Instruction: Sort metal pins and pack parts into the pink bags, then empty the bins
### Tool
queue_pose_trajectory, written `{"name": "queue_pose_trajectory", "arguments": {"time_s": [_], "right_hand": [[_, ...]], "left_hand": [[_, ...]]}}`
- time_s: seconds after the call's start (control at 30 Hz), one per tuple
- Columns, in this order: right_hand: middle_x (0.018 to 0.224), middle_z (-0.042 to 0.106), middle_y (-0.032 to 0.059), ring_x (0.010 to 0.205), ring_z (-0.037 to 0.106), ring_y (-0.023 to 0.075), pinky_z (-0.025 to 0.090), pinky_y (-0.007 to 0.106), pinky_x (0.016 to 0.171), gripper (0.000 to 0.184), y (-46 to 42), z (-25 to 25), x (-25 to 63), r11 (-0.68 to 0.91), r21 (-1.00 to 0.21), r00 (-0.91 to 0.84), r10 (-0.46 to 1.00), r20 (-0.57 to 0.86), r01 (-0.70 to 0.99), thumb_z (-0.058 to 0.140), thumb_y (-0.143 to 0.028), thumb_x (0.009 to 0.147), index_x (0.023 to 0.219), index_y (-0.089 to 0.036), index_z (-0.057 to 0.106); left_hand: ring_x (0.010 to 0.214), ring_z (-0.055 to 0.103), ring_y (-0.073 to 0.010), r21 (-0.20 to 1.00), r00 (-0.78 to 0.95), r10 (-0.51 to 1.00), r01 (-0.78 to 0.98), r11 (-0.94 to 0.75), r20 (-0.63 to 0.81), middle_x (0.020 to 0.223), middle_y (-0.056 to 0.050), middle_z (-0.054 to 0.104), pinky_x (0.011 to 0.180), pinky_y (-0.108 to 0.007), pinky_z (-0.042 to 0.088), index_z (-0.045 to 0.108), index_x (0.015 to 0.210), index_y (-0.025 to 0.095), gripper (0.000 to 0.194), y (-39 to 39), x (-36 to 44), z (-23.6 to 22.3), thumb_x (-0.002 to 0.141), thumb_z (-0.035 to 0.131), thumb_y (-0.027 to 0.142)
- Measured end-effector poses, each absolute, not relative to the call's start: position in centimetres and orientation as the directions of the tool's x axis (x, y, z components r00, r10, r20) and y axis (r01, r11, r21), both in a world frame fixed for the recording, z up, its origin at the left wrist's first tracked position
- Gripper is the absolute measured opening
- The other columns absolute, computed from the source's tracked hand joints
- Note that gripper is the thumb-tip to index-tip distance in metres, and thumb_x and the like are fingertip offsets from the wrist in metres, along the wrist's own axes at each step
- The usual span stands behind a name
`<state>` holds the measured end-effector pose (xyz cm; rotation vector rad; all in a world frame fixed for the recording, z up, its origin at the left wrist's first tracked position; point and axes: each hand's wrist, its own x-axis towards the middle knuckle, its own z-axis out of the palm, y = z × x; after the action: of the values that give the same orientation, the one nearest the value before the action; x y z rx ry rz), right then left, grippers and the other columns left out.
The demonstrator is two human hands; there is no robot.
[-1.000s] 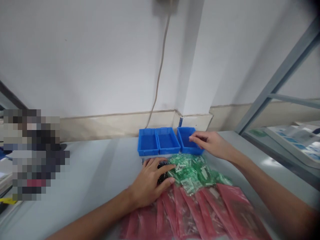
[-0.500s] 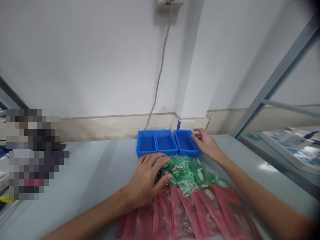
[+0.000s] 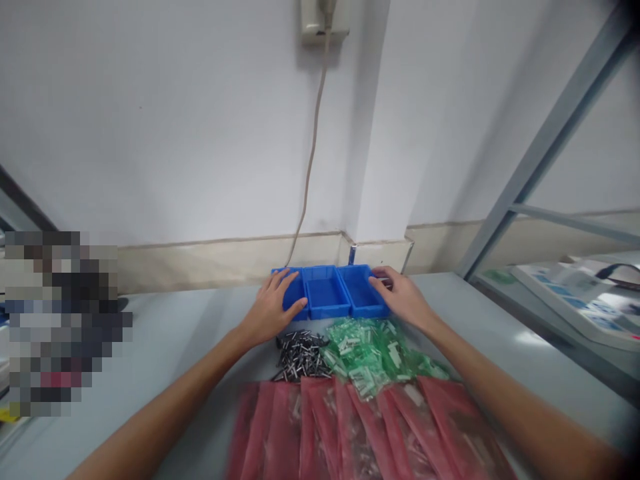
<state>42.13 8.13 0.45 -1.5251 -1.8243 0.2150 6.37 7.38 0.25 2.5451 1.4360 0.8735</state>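
Three shallow blue bins stand side by side: a left bin [image 3: 296, 293], a middle bin [image 3: 327, 293] and a right bin [image 3: 361, 290]. My left hand [image 3: 273, 303] lies over the outer side of the left bin, fingers spread, its thumb near the front edge. Around the outer wall of the right bin, my right hand [image 3: 403, 297] is curled, thumb over the rim. In front of the bins lie a pile of small black and silver pin-like parts [image 3: 303, 357] and green clear bags [image 3: 365, 353] of pale pieces.
Overlapping red-edged clear bags [image 3: 350, 427] of small parts cover the near table [image 3: 190, 333]. A cable [image 3: 313, 147] runs down the wall from a socket box [image 3: 324, 30]. A metal frame [image 3: 540, 160] rises at the right; a blurred-out area [image 3: 65, 320] is at the left.
My left hand has moved from the black and silver parts up to the left bin, uncovering the pile. The right bin now sits against the middle one, its gap closed.
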Motion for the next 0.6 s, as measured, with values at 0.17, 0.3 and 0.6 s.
{"name": "queue_pose_trajectory", "arguments": {"time_s": [0.17, 0.3, 0.6], "right_hand": [[0.137, 0.07, 0.0135, 0.129, 0.064, 0.0337, 0.046, 0.053, 0.114, 0.038, 7.5, 0.9, 41.4, 0.389, -0.439, -0.135, 0.852, 0.505, 0.81, 0.053, -0.048, 0.105, 0.131, -0.024, 0.066], [0.142, 0.069, 0.0102, 0.134, 0.059, 0.035, 0.039, 0.057, 0.118, 0.038, 6.8, 1.5, 40.5, 0.469, -0.364, -0.259, 0.829, 0.496, 0.805, 0.056, -0.049, 0.105, 0.134, -0.028, 0.067], [0.15, 0.066, 0.0054, 0.141, 0.057, 0.0311, 0.039, 0.057, 0.119, 0.042, 5.4, 2.4, 39.3, 0.629, -0.181, -0.524, 0.748, 0.408, 0.756, 0.048, -0.048, 0.111, 0.148, -0.035, 0.062]], "left_hand": [[0.16, 0.029, -0.034, 0.314, 0.473, 0.805, 0.751, -0.581, 0.359, 0.17, -0.008, 0.039, 0.13, -0.063, 0.023, 0.043, 0.161, 0.031, 0.061, 7.0, 6.6, 0.4, 0.107, 0.051, 0.058], [0.16, 0.031, -0.0342, 0.271, 0.551, 0.778, 0.733, -0.624, 0.301, 0.17, -0.001, 0.04, 0.129, -0.071, 0.013, 0.047, 0.158, 0.041, 0.049, 6.3, 6.8, 1.2, 0.111, 0.044, 0.054], [0.157, 0.037, -0.0322, 0.257, 0.589, 0.759, 0.716, -0.649, 0.278, 0.17, 0.001, 0.039, 0.129, -0.068, 0.012, 0.045, 0.159, 0.042, 0.049, 5.7, 7.3, 1.6, 0.111, 0.041, 0.055]]}}
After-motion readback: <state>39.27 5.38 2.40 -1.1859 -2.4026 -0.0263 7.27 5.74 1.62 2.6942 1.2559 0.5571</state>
